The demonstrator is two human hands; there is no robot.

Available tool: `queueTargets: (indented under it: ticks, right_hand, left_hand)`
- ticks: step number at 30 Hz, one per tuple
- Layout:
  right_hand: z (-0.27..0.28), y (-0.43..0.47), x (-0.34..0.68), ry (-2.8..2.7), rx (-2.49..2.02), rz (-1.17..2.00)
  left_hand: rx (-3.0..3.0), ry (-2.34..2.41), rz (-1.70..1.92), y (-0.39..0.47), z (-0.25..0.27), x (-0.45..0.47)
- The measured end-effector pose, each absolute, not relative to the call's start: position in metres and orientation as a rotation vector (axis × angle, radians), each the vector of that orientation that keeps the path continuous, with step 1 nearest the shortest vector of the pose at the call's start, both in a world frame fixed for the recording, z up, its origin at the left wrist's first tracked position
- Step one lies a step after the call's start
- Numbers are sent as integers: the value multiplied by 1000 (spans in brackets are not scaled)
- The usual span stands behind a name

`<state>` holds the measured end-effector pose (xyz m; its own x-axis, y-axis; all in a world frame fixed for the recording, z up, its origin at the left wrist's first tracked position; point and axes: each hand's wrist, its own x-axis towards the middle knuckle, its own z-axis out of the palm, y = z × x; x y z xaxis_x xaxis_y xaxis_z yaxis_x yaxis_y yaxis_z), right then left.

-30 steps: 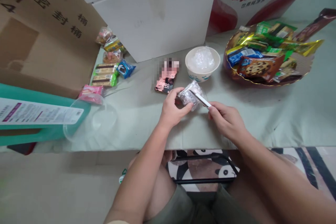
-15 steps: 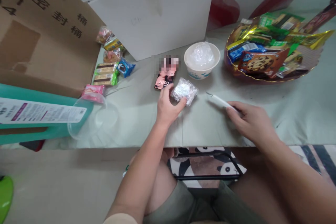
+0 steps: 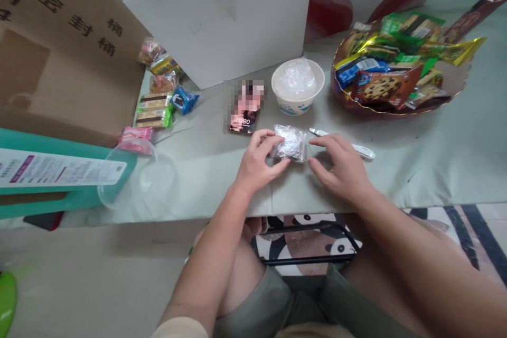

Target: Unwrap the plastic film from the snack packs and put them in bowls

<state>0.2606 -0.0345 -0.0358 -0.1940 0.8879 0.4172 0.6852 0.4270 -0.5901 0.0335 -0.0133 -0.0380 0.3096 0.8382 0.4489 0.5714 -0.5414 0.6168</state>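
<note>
A packet wrapped in clear, crinkled plastic (image 3: 292, 142) lies on the cloth in front of me; what is inside cannot be made out. My left hand (image 3: 262, 161) grips its left side between thumb and fingers. On the other side my right hand (image 3: 340, 168) is open, thumb and fingers apart, close to the packet's right edge and holding nothing. A slim white utility knife (image 3: 364, 152) rests on the table behind my right hand, its middle hidden by the fingers. Just beyond the packet stands a paper bowl (image 3: 298, 108) with crumpled clear plastic (image 3: 297, 78) in it.
A phone (image 3: 245, 116) lies left of the bowl. At the back right is a basket (image 3: 400, 112) of wrapped snacks. Snack packs (image 3: 154, 110) and a clear plastic tub (image 3: 137, 179) sit at left, near a cardboard box (image 3: 59, 79). A white box (image 3: 222, 26) stands behind.
My right hand has put the utility knife down on the cloth and moved left to the packet, its fingers opening. My left hand has taken a closer hold, and the packet sits slightly further right.
</note>
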Motion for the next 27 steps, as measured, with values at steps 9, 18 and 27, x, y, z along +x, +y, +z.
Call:
queueTargets:
  ticks: [9,18,27]
  right_hand:
    - [-39,-34,234,-1897,-1282,464]
    - [-33,-36,231,-1861,-1264,588]
    - [-27,-39,232,-1843,-1203,608]
  left_hand:
    - [2337,1235,1347,-13,-32,39]
    - [2106,1314,1280,-20,-20,41]
    - [2162,1260,1206,-26,-16,41]
